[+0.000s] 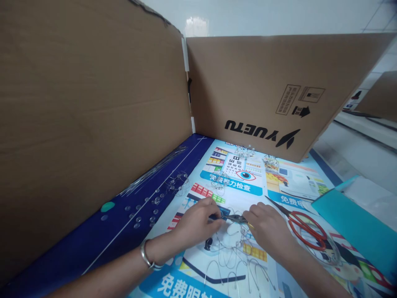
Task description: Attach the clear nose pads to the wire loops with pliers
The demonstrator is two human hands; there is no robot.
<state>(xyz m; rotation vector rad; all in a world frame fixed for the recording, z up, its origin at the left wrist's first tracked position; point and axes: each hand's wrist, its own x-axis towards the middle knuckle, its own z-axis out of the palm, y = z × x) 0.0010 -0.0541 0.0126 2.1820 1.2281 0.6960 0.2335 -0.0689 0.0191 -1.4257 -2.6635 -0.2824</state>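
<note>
My left hand (198, 221) is closed around the dark handle of small pliers (234, 217), whose jaws point right. My right hand (268, 227) is closed just past the jaws, pinching something thin that I cannot make out, probably wire. Both hands rest on a colourful printed poster (235, 182). A silver bracelet sits on my left wrist. Bent pieces of thin wire (238, 265) lie on the poster below the hands.
Red-handled scissors (302, 225) lie right of my right hand. Several clear beads (145, 207) and a bundle of straight wires (155, 169) sit on the blue strip at left. Cardboard walls (93, 116) enclose the left and back. A teal sheet (356, 223) lies at right.
</note>
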